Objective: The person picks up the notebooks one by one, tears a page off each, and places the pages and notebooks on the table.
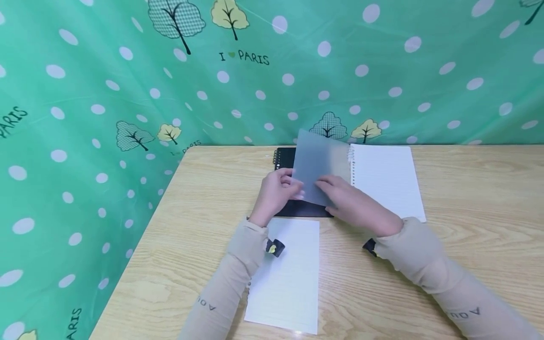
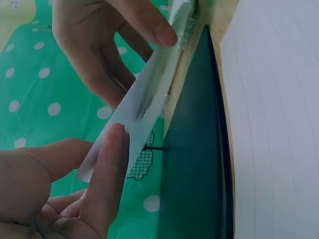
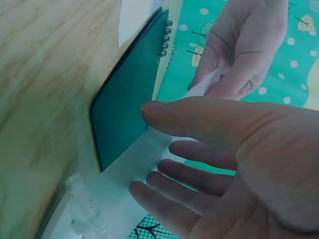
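Note:
A translucent plastic notebook cover (image 1: 313, 153) stands raised and tilted, joined at its right side to the spiral of an open notebook (image 1: 386, 182) with ruled white pages. My left hand (image 1: 274, 191) pinches its free edge between thumb and fingers. On the other side my right hand (image 1: 350, 203) has its fingers extended along the cover, the thumb apart from them in the right wrist view. Beneath the raised cover lies a black spiral-bound piece (image 1: 308, 210), partly hidden; its dark surface (image 3: 129, 94) shows in the right wrist view.
A loose ruled sheet (image 1: 293, 278) with a torn left edge lies nearer on the wooden table (image 1: 170, 236), partly under the left sleeve. Behind the table hangs a green dotted curtain (image 1: 255, 33).

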A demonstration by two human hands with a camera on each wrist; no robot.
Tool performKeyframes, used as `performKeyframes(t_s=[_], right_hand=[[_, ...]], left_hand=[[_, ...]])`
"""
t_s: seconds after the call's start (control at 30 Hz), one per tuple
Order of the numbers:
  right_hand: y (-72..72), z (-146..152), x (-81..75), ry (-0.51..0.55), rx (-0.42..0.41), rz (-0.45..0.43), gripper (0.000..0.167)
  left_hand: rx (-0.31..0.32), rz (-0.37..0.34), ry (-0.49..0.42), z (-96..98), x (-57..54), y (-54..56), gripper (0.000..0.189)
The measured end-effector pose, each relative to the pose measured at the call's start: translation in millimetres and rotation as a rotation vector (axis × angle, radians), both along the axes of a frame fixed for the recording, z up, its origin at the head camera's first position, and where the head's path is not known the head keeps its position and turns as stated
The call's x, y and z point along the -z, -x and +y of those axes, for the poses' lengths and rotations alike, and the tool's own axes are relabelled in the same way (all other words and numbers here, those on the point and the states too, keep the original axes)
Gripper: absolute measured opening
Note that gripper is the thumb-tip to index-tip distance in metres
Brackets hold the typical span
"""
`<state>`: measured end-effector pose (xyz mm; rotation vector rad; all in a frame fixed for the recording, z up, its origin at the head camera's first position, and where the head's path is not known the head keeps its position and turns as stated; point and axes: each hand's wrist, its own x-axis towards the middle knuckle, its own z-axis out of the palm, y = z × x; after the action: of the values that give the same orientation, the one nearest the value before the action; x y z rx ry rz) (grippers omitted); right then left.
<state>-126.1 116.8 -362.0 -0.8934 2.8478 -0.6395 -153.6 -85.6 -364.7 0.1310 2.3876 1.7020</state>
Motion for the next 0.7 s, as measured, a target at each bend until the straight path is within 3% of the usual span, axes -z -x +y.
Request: performKeyframes(t_s=[0.27, 0.7], right_hand=[[-0.4, -0.1, 5.2, -0.044, -0.020, 0.009, 0.056], [-1.7, 0.9, 7.4, -0.119, -0.047, -0.005, 0.047]], left_hand=[[-0.005, -0.083, 0.057, -4.0, 2.5, 1.0, 0.051], [0.029, -0.093, 0.237, -7.5, 14.1, 2.7, 0.052]])
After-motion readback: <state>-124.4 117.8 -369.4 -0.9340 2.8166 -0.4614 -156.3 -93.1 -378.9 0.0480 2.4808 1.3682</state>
